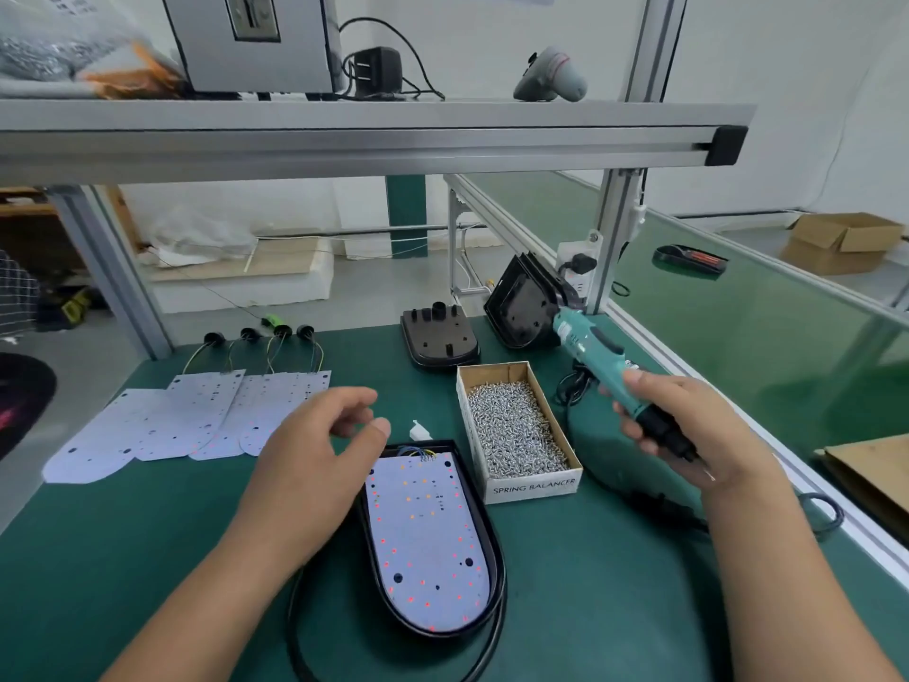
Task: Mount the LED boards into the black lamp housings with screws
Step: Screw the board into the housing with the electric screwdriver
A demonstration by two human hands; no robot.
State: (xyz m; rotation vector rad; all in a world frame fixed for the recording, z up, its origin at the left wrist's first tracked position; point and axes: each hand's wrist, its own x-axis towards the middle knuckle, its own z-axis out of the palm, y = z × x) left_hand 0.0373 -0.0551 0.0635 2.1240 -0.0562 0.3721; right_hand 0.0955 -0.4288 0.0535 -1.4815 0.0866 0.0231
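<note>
Board (428, 539) sits in the housing (487, 539) at 6 o'clock, seemingly unscrewed. Right hand (688, 435) grips the driver (597, 359). Left hand (315, 450) fingers (354, 396) are loose and empty. Next, fetch a screw from the box (516, 430) at 1 o'clock.

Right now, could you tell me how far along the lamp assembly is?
Done: one LED board sits in the black housing. In hand: the right hand grips the screwdriver, the left hand hovers empty over the housing; I cannot tell whether any screws are in. Left: four loose boards lie at the left, empty housings wait behind the screw box.
</note>
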